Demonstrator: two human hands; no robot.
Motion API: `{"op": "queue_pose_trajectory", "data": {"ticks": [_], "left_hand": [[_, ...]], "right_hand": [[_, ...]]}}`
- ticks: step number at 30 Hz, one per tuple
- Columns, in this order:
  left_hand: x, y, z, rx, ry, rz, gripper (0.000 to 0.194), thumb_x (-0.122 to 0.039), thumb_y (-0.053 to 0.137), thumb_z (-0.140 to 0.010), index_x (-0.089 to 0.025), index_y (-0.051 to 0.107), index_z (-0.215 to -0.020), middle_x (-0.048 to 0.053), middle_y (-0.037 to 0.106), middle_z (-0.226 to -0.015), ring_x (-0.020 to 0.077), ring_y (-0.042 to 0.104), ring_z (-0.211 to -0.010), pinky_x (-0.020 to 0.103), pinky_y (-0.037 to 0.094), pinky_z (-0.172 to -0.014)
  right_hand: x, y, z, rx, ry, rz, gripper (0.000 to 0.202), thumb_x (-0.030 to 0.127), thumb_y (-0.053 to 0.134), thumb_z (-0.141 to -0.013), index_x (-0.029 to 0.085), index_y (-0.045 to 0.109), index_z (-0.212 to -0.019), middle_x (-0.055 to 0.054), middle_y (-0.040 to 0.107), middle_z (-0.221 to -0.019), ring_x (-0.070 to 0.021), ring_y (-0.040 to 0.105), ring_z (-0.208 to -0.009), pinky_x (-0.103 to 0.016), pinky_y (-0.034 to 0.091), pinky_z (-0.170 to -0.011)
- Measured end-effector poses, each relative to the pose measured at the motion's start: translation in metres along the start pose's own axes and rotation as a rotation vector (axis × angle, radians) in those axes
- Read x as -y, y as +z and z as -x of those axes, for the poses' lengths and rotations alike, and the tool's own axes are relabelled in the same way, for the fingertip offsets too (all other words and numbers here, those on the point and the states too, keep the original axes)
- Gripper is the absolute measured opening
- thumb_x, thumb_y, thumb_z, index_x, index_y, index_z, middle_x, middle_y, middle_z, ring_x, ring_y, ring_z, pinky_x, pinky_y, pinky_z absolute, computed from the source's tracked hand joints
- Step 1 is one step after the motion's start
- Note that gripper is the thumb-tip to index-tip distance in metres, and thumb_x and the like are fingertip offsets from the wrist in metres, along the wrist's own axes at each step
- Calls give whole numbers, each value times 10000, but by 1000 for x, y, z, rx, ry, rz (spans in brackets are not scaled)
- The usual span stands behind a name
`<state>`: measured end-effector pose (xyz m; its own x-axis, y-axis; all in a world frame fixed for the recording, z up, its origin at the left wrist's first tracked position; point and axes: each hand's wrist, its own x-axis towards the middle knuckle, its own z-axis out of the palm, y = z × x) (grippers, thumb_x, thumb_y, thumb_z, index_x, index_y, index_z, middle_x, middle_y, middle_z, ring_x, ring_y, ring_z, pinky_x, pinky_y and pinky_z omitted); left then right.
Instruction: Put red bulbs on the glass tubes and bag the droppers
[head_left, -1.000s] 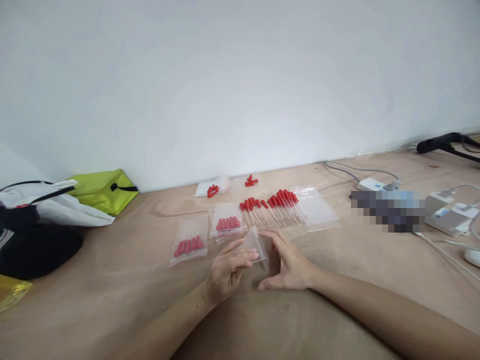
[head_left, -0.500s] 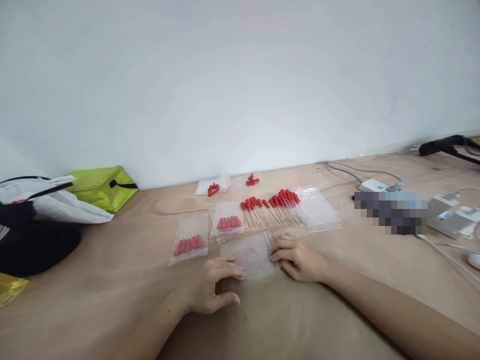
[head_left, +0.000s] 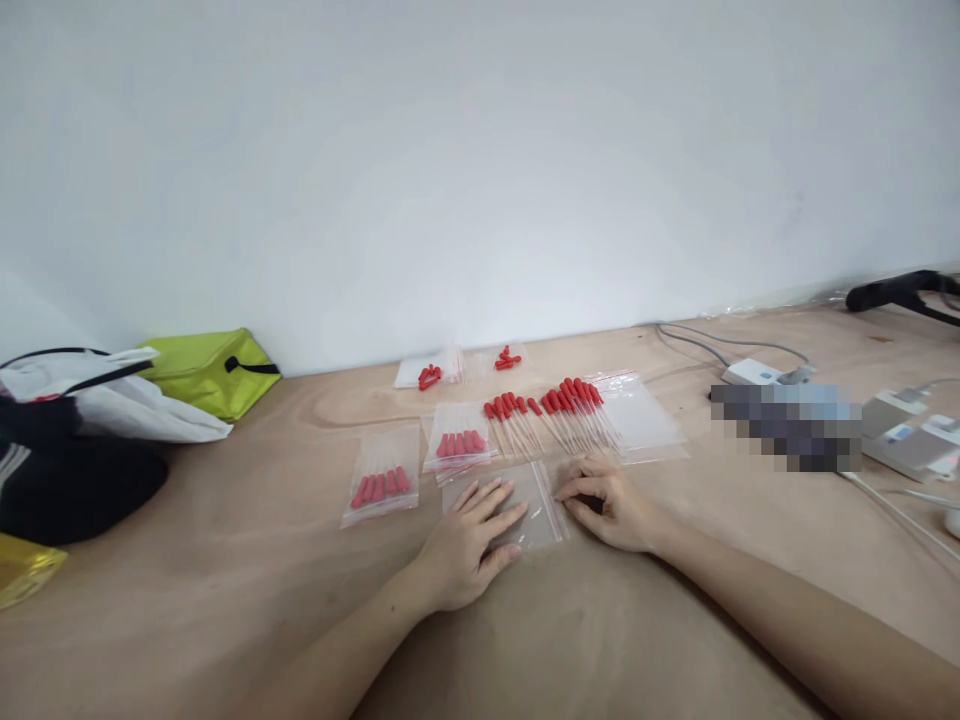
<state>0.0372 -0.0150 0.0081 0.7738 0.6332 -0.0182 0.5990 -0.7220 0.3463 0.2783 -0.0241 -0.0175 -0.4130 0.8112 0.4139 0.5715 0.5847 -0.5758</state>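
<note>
An empty clear zip-lock bag [head_left: 536, 525] lies flat in front of me, its seal strip to the right. My left hand [head_left: 469, 545] rests spread on the bag's left part, fingers outstretched. At the sealed edge, my right hand [head_left: 611, 505] is curled, with thumb and fingertips closed on the bag's rim. Just beyond lie loose droppers with red rubber bulbs, in a smaller group [head_left: 510, 415] and a larger group [head_left: 574, 405]. To the left, one filled zip-lock bag [head_left: 382, 450] and another filled bag [head_left: 457, 425] hold several droppers each.
Further back are two small piles of red bulbs, a left pile [head_left: 430, 376] and a right pile [head_left: 508, 358]. Flat zip-lock bags [head_left: 637, 415] lie behind the droppers. A lime-green bag [head_left: 199, 370] and black cap [head_left: 90, 480] sit left; power strips [head_left: 911, 445] and cables lie right.
My left hand has moved right and forward, from the bag's left edge to lying spread over it. My right hand has shifted slightly at the seal edge, and the bag looks flatter.
</note>
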Motion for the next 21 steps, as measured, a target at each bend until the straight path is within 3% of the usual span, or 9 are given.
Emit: {"op": "queue_pose_trajectory", "data": {"ticks": [21], "left_hand": [[0,1,3,-29,-6,-14,410,-401,407,-871,-304,400,-1269,38,324,-1384,229,267,-1278,491,201,-1036]], "right_hand": [[-5,-14,2,103,-236,92,248,113,469,-769,199,647,-917,-67,596,-849,-157,520,-786,-319,414,-719]]}}
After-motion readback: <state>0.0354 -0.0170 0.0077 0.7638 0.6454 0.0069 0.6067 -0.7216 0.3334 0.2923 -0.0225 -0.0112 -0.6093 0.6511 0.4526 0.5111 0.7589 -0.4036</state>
